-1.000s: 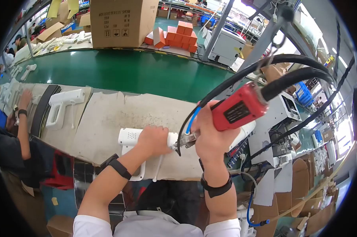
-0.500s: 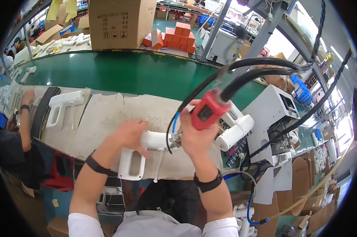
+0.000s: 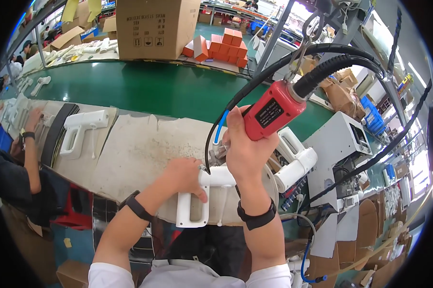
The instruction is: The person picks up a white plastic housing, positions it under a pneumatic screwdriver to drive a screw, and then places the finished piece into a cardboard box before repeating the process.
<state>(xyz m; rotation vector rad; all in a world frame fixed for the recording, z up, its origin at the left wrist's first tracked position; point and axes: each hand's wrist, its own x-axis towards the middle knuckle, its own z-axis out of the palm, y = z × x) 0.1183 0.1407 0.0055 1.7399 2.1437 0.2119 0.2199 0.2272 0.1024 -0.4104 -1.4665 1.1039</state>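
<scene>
My right hand (image 3: pixel 249 150) is closed around a red electric screwdriver (image 3: pixel 275 110) with a dark label, a thick black cable and a metal hanging hook. Its nose end is largely hidden behind my fingers, above a white gun-shaped plastic housing (image 3: pixel 192 222) with a looped handle. My left hand (image 3: pixel 184 176) grips this housing at the rear of its barrel, the thumb over the top of the handle loop. A thin white stem (image 3: pixel 221 216) hangs down beside the handle. The housing lies on a worn beige mat (image 3: pixel 144 139).
Another white housing (image 3: pixel 76 139) lies on the left by a black strip (image 3: pixel 58 137); one more (image 3: pixel 297 165) sits on the right near a grey machine (image 3: pixel 343 139). A co-worker's hand (image 3: pixel 34 117) is at far left. Beyond runs a green conveyor (image 3: pixel 149 89) with a carton (image 3: pixel 154 29) behind it.
My left hand has come onto the housing and closed on it. The housing now appears farther right. The screwdriver in my right hand has risen and shifted right; the view has shifted too.
</scene>
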